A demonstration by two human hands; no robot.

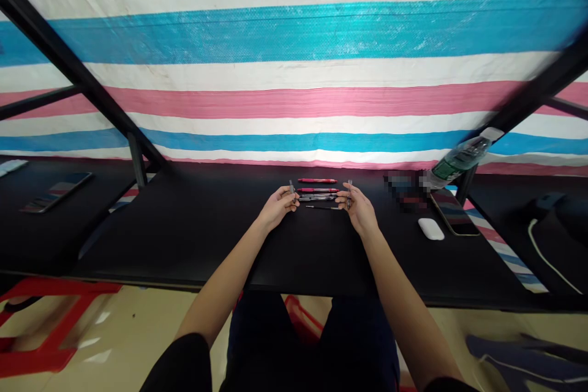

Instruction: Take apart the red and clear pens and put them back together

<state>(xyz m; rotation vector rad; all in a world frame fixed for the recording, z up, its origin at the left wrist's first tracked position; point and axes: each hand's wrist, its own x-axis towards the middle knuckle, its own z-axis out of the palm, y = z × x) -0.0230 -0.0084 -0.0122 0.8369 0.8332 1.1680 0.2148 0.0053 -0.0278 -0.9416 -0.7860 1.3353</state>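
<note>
My left hand (277, 207) has its fingers pinched on a slim, clear-grey pen part (291, 186) that stands roughly upright. Across from it, my right hand (361, 209) grips another clear-grey pen part (350, 185), also pointing up. Whether these are barrel halves or whole pens is too small to tell. Between the hands lie a red pen (316, 180) at the back and a second red pen (316, 190) in front of it. Clear pens with dark parts (318, 198) lie nearer me, and a thin dark refill (321, 207) is closest, its right end by my right fingers.
On the black table (197, 226), a white earphone case (430, 229), a phone (454, 213) and a tilted water bottle (459, 162) stand at the right. Black metal bars (92, 92) rise on both sides. A striped sheet (294, 101) hangs behind.
</note>
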